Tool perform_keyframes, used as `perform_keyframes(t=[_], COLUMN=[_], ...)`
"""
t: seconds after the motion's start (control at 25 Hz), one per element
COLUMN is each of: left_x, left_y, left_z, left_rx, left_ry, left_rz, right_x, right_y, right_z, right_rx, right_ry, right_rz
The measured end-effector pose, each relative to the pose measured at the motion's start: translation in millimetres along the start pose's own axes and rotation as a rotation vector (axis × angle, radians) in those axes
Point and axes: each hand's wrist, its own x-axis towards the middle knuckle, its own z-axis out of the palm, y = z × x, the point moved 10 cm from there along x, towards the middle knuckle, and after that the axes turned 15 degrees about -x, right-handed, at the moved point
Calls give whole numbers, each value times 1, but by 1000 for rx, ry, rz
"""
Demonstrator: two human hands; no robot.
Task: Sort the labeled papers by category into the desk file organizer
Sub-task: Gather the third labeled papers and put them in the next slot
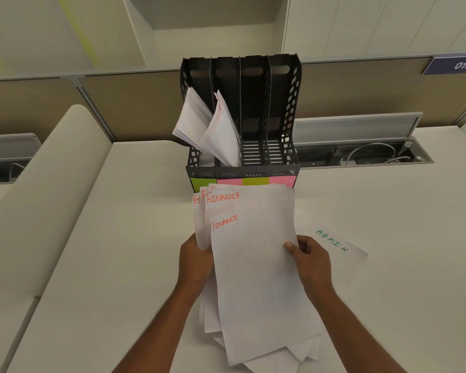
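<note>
A black desk file organizer with four slots stands at the back of the white desk, green and pink labels along its front. Its two left slots hold leaning white papers; the two right slots look empty. In front of it I hold a fanned stack of FINANCE papers, lettered in red. My left hand grips the stack's left edge. My right hand pinches the right edge of the top sheet. A sheet marked ADMIN in green lies flat on the desk, to the right of my right hand.
A white desk surrounds the work. An open cable tray with wires runs behind the organizer on the right. A tan partition wall closes the back. A raised white ledge slopes along the left.
</note>
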Motion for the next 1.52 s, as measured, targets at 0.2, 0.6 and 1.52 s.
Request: perform_keyframes(t=[0.2, 0.6, 1.52], left_x=[4, -8, -19], left_y=[-7, 9, 32], left_z=[-13, 10, 25], left_rx=[9, 6, 115], left_ry=[46, -65, -123], left_rz=[-50, 28, 214], right_x=[9, 6, 11], right_y=[19, -5, 28], right_z=[-31, -6, -8], right_rx=[71, 207, 586], right_ry=[142, -53, 78], right_rz=[71, -32, -14])
